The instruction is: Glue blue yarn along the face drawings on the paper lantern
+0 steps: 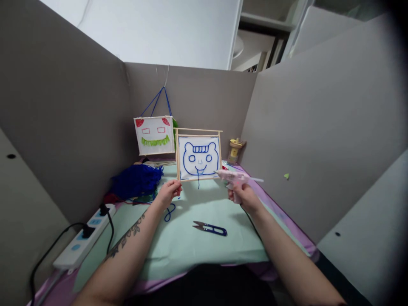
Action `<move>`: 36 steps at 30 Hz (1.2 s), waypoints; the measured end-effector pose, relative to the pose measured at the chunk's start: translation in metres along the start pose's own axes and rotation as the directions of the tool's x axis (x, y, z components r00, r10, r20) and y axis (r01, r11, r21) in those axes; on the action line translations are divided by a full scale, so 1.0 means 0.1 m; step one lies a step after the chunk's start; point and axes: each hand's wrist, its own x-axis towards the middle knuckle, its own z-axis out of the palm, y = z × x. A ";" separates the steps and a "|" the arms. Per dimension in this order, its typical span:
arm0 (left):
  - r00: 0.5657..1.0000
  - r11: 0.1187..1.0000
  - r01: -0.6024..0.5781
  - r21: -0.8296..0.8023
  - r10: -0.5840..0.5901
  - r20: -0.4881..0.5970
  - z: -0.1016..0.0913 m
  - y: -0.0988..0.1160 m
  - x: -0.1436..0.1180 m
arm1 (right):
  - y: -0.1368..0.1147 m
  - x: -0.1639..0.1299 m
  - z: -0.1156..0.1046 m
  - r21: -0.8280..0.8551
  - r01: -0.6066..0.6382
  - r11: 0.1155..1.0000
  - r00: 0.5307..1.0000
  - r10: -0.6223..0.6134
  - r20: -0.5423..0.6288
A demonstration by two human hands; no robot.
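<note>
My left hand (pixel 170 194) pinches the lower left corner of a wooden stick frame (pixel 177 159), holding it upright above the table. Inside the frame is a white panel (pixel 188 170) with an animal face outlined in blue yarn; a loose strand hangs from its mouth. In my right hand (pixel 245 196) is a pale pink hot glue gun (pixel 234 176), its nozzle pointing left at the panel's lower right edge. Whether the nozzle touches the panel I cannot tell. Thread snips (pixel 210 228) lie on the green mat (pixel 178 250) below, near a curl of blue yarn (pixel 170 212).
A heap of blue yarn (pixel 137 179) sits at the left. A white power strip (pixel 84 238) with black plugs lies along the left edge. Another face panel (pixel 154 146) hangs on the back grey partition (pixel 204 97). A small yellow-topped container (pixel 234 151) stands in the right corner.
</note>
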 end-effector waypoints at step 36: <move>0.999 1.000 -0.016 -0.017 0.015 -0.043 0.04 0.01 -0.02 | 0.37 0.36 0.53 -0.047 -0.025 0.999 0.997 0.022 -0.068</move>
